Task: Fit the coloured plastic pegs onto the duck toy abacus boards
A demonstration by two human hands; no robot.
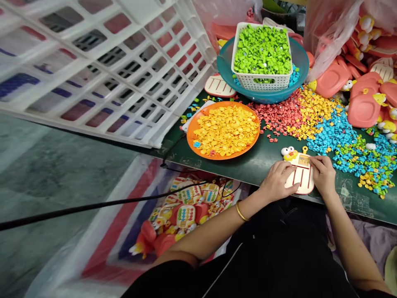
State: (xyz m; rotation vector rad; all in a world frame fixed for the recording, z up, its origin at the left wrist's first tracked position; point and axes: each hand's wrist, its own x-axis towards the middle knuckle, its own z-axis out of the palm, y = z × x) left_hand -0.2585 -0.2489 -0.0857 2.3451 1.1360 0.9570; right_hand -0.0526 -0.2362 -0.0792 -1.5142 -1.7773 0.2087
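Observation:
A cream toy board (299, 179) with dark red slots, a small yellow window and a duck-like head with bulging eyes (289, 152) lies at the table's front edge. My left hand (278, 179) grips its left side, thumb stretched over the lower slots and fingers bent on its face. On the opposite side, my right hand (324, 174) has its fingers bent together against the upper right edge, by the window. Whether a small piece is under those fingertips is hidden. A yellow loop (304, 149) sticks up from the board's top.
An orange plate (191, 142) of yellow pieces stands to the left. Behind it, a white basket (263, 84) of green pieces sits in a blue bowl (225, 66). Loose blue pieces (333, 130) and other colours lie right. A white crate (124, 78) leans at left.

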